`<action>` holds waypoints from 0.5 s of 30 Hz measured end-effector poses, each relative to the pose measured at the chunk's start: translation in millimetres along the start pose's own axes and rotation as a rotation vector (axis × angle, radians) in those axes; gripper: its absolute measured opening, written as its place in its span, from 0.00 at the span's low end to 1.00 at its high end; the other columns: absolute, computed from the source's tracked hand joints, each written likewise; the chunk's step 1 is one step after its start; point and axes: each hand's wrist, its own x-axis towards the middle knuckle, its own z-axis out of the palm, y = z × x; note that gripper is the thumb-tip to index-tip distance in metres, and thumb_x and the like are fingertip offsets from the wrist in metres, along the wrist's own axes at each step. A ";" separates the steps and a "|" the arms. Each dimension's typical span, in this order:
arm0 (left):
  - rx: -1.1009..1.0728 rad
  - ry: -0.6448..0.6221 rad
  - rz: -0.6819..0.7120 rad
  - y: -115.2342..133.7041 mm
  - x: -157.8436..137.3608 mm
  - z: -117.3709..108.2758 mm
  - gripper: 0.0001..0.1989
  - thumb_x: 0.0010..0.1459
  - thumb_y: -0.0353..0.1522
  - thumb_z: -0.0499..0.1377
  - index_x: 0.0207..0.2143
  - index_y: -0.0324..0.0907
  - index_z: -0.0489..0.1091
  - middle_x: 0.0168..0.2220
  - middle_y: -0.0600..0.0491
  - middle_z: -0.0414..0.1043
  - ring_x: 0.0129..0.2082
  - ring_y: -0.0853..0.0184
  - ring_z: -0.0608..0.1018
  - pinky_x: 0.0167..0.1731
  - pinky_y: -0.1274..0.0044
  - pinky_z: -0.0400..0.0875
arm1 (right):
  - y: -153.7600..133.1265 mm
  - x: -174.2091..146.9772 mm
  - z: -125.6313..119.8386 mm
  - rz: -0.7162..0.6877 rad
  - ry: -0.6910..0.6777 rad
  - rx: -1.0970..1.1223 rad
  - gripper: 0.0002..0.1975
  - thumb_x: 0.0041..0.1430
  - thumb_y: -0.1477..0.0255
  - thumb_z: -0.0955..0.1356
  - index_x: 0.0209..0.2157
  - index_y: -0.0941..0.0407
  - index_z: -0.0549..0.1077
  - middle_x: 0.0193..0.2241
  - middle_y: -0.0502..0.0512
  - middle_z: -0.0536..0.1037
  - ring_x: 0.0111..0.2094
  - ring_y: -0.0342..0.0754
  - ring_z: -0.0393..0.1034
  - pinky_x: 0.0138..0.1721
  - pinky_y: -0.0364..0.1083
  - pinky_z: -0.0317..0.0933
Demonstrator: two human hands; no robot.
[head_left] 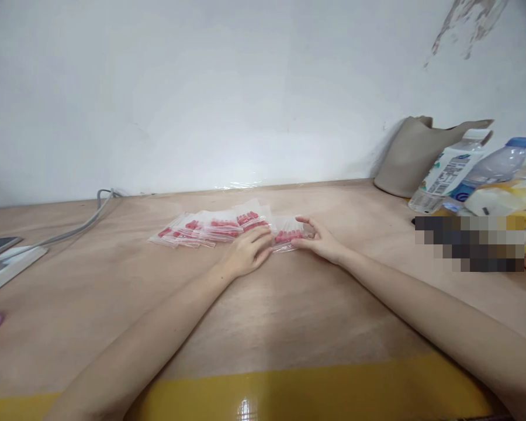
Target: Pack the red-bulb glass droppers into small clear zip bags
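Small clear plastic bags [214, 229] with red pieces inside lie overlapping in a row on the wooden table. My left hand [246, 252] rests at the right end of this row, palm down, its fingers stretched over the nearest bags. Just to its right is one more clear bag [288, 236] holding several red pieces. Around that bag's right edge is my right hand [321, 241], thumb and forefinger apart in a C shape. Whether its fingertips touch the plastic is hard to tell.
At the right stand a grey-brown container [405, 155], a white-capped bottle [449, 172] and a blue-capped bottle [499, 164], beside yellow packaging [521, 202]. A grey cable [81, 228] runs to a white power strip [15, 269] at left. Yellow tape [245, 392] marks the front edge.
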 end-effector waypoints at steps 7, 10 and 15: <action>-0.184 -0.063 0.010 11.4 5.4 7.8 0.12 0.60 0.31 0.53 0.44 0.39 0.70 0.45 0.47 0.72 0.46 0.65 0.74 0.47 0.72 0.69 | 12.5 -16.8 -19.5 -0.490 -0.004 -0.416 0.19 0.46 0.79 0.64 0.44 0.56 0.68 0.44 0.59 0.67 0.39 0.46 0.69 0.38 0.46 0.66; -0.182 -0.056 0.007 9.5 5.5 8.8 0.12 0.60 0.31 0.53 0.43 0.39 0.71 0.45 0.46 0.72 0.45 0.65 0.75 0.47 0.72 0.70 | 12.7 -19.2 -21.0 -0.590 0.023 -0.673 0.12 0.53 0.77 0.61 0.38 0.55 0.72 0.38 0.58 0.72 0.36 0.46 0.69 0.37 0.45 0.63; -0.165 -0.039 0.007 7.7 2.3 10.1 0.11 0.60 0.31 0.53 0.43 0.41 0.71 0.45 0.48 0.72 0.45 0.65 0.75 0.45 0.72 0.71 | 7.2 -22.6 -26.4 -0.645 0.065 -1.051 0.13 0.59 0.72 0.60 0.29 0.54 0.75 0.29 0.56 0.76 0.31 0.46 0.68 0.30 0.43 0.56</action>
